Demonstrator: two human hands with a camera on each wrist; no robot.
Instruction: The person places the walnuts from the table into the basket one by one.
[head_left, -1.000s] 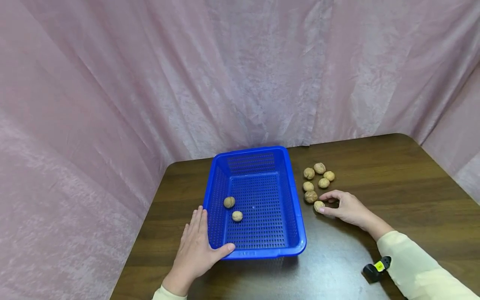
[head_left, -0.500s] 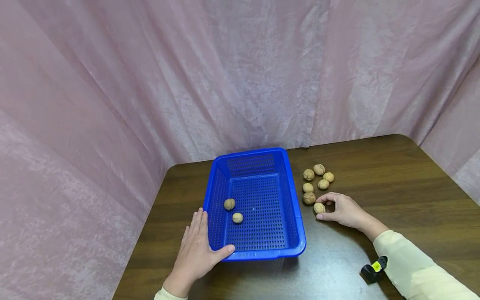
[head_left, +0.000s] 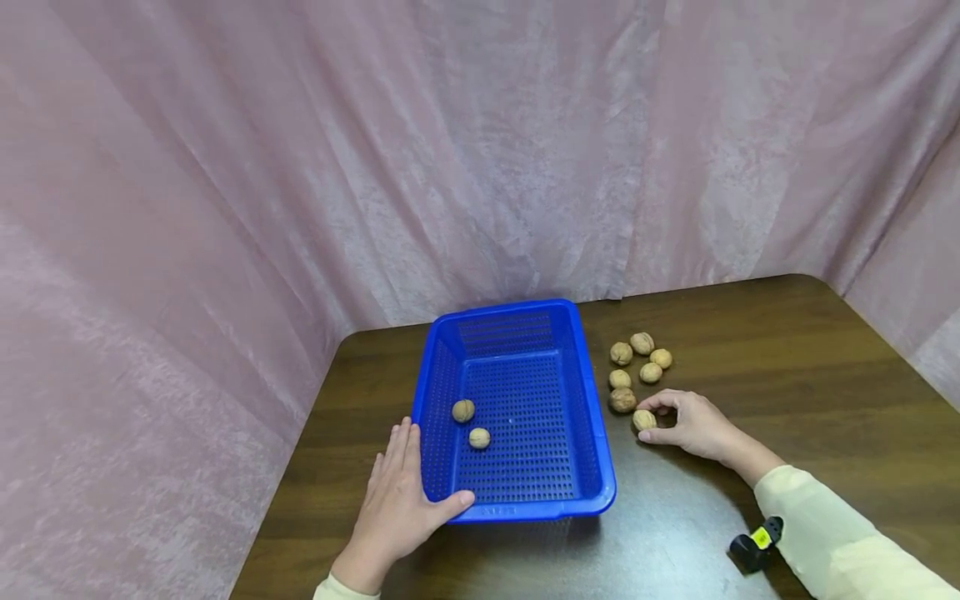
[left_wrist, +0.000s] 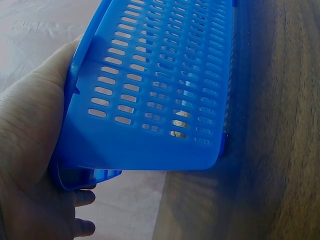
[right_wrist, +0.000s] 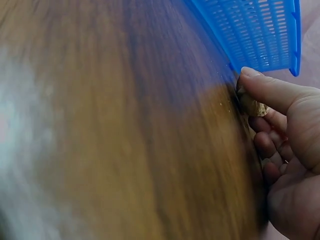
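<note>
In the head view a blue plastic basket (head_left: 604,467) with perforated walls stands on the table, two walnuts (head_left: 463,411) inside it. My left hand (head_left: 396,504) rests on the basket's near left corner, fingers straight along the left rim and thumb on the front rim. To the right of the basket my right hand (head_left: 693,425) pinches a pale walnut (head_left: 643,420) between thumb and index finger, low at the table surface. The right wrist view shows that walnut (right_wrist: 252,104) partly hidden behind the thumb. A darker walnut (head_left: 622,400) lies just beyond it.
Several more walnuts (head_left: 650,372) lie loosely grouped on the brown wooden table (head_left: 787,358), right of the basket. A black device with a yellow label (head_left: 757,540) is beside the right sleeve. Pink curtains (head_left: 525,167) hang behind the table.
My right thumb and index finger have settled around the pale walnut, with the thumb now at its near side. The left hand stays on the basket; the view has shifted slightly.
</note>
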